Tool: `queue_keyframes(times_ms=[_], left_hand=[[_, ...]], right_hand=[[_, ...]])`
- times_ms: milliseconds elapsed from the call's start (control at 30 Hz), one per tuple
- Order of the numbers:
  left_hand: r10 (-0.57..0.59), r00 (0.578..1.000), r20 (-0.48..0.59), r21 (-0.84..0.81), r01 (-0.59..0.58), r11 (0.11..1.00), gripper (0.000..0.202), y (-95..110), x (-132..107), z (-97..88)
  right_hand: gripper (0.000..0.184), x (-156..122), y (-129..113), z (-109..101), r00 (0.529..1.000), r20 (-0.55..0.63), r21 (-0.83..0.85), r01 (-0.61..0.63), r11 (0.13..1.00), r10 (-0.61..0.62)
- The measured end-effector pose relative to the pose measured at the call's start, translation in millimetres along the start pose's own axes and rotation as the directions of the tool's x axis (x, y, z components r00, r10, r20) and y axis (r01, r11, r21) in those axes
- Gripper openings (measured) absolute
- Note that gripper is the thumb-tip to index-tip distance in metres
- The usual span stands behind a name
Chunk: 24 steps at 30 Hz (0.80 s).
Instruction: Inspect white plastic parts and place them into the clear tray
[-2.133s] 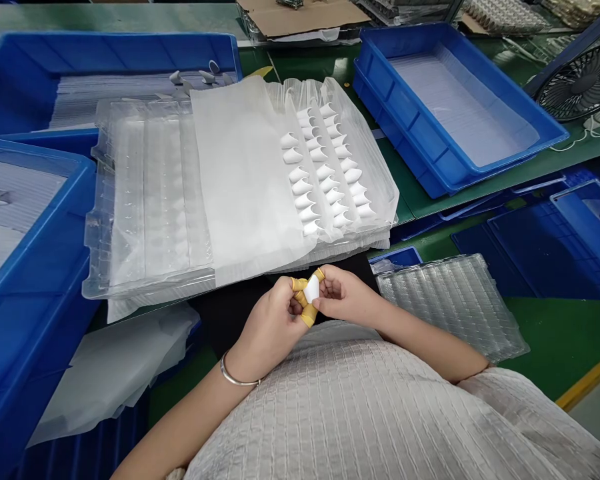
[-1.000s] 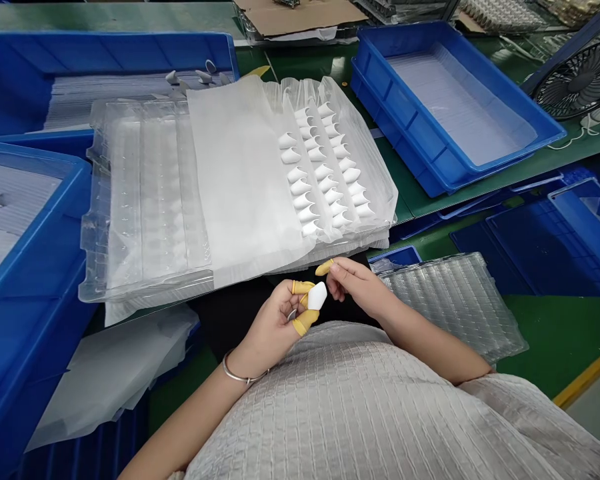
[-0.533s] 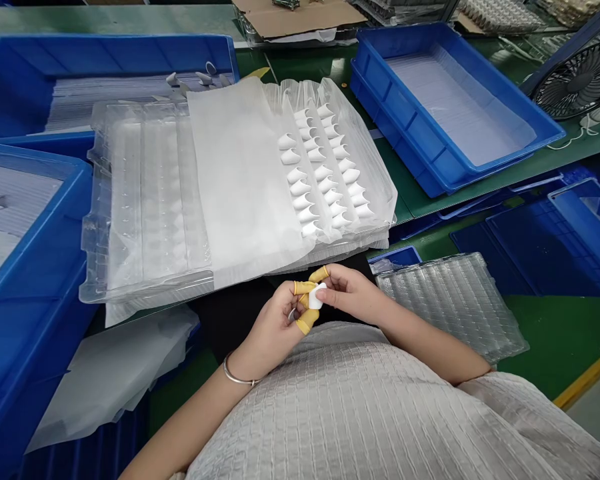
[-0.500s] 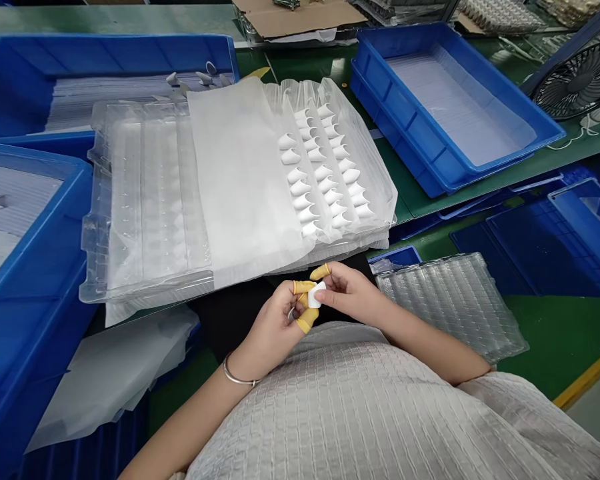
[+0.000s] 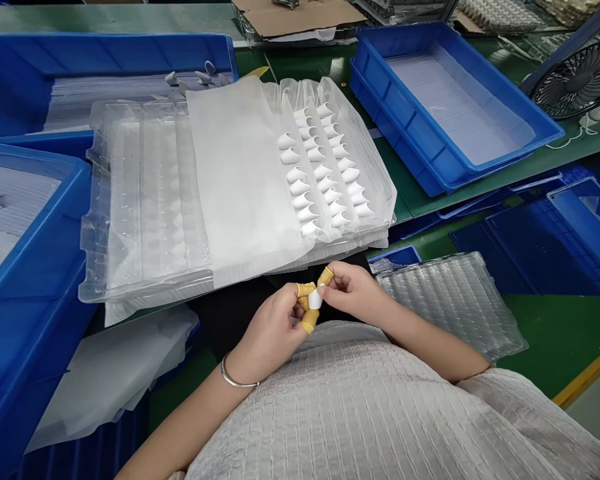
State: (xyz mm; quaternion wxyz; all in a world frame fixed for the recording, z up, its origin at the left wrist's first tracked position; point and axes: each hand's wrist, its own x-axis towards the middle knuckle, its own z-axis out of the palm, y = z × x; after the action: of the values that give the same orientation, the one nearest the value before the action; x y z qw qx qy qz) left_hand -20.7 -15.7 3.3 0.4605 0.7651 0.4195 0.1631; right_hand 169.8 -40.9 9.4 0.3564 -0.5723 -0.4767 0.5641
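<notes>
A small white curved plastic piece (image 5: 315,299) is pinched between my two hands, just above my lap. My left hand (image 5: 275,323) grips it from the left, with yellow finger cots on several fingertips. From the right, my right hand (image 5: 347,288) holds its upper edge between the thumb and a finger in a yellow cot. Beyond my hands lies a clear plastic tray (image 5: 97,260), partly covered by a white sheet (image 5: 245,180). Rows of similar white pieces (image 5: 323,172) stand in the tray's right part.
Blue bins stand at the left (image 5: 35,280), the back left (image 5: 130,50) and the back right (image 5: 460,143). Clear trays (image 5: 450,303) lie low at my right. A black fan (image 5: 580,80) is at the far right. White sheets (image 5: 115,373) hang under the table's left side.
The white piece has turned slightly in my fingers. My right finger in the cot has come down onto it, having been lifted away before.
</notes>
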Motion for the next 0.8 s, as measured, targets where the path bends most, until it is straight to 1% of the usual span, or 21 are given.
queue_keyframes(times_ms=[133, 333, 467, 600, 667, 733, 800], left_hand=[[0.005, 1.0, 0.008, 0.004, -0.005, 1.0, 0.008, 0.9, 0.0, -1.4], [0.023, 1.0, 0.014, 0.023, -0.023, 0.999, 0.006, 3.0, 0.4, -2.7], [0.0, 0.999, 0.033, -0.087, 0.003, 0.996, 0.007, 4.9, 0.3, -3.4], [-0.004, 0.999, 0.041, -0.174, 0.011, 0.985, 0.011, 5.6, 0.8, -3.1], [0.002, 0.999, 0.033, -0.142, 0.003, 0.99, 0.009, 5.4, 1.0, -2.7], [0.01, 1.0, 0.023, -0.071, -0.009, 0.997, 0.006, 5.0, 0.8, -2.5], [0.016, 1.0, 0.022, -0.038, -0.016, 0.999, 0.006, 4.1, 0.2, -2.4]], right_hand=[[0.007, 0.7, 0.2, -1.6, 0.999, 0.035, -0.013, -0.004, 1.0, 0.005], [0.013, 1.8, -0.4, -1.2, 1.0, 0.025, -0.018, 0.011, 1.0, -0.01], [0.004, 3.5, -0.6, -2.1, 0.996, 0.073, 0.062, -0.052, 0.997, 0.047], [0.006, 3.9, -0.2, -1.7, 0.994, 0.085, 0.104, -0.073, 0.992, 0.064], [0.011, 3.2, -0.3, -0.9, 0.996, 0.067, 0.073, -0.057, 0.996, 0.053], [0.015, 2.5, -0.8, -0.4, 0.999, 0.038, 0.021, -0.027, 0.999, 0.026], [0.014, 2.3, -1.3, -0.4, 0.999, 0.032, -0.002, -0.016, 1.0, 0.016]])
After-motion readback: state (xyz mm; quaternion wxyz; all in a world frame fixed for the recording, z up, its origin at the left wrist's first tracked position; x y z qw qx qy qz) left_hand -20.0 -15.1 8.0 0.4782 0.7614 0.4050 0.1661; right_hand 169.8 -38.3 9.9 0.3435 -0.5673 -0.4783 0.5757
